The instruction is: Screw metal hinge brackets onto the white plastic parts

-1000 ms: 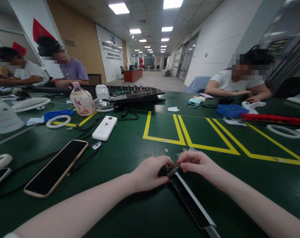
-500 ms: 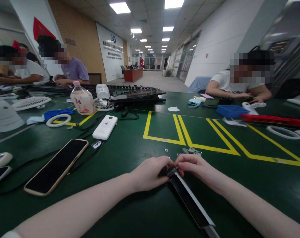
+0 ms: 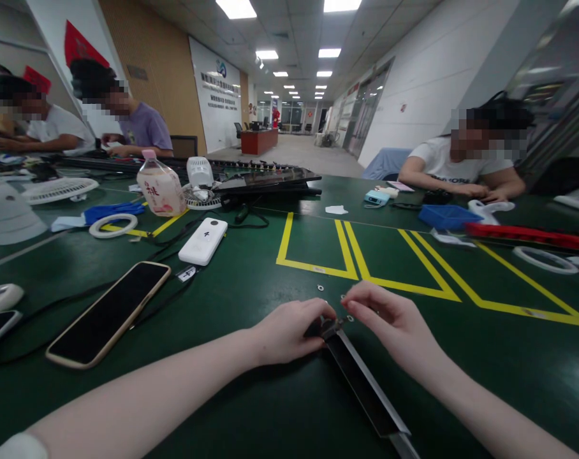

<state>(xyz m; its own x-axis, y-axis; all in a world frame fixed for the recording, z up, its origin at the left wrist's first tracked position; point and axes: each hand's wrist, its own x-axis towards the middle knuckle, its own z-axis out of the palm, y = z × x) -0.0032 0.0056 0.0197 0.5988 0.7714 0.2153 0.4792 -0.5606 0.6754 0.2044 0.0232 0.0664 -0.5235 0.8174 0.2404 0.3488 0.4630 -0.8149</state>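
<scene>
A long metal rail [image 3: 368, 386], dark inside with a bright side edge, lies slantwise on the green table and runs toward me. My left hand [image 3: 292, 331] is closed around its far end, where a dark end piece [image 3: 331, 328] shows between the fingers. Just beyond that end, my right hand [image 3: 382, 312] is off the rail, thumb and forefinger drawn together low over the table. Whatever they pinch is too small to make out. A small metal ring [image 3: 350, 318] sits beneath these fingers, close to the rail's end. Another small ring [image 3: 321, 287] lies farther out.
Yellow tape [image 3: 318, 270] marks boxes beyond my hands. To the left are a phone [image 3: 110, 315], a white power bank [image 3: 203, 241], cords and a drink bottle [image 3: 160, 185]. A blue tray [image 3: 442, 217] stands at right. Several people sit around the table.
My right hand has come off the rail's end and shifted slightly up and right, uncovering a small ring. My left hand keeps its hold on the rail.
</scene>
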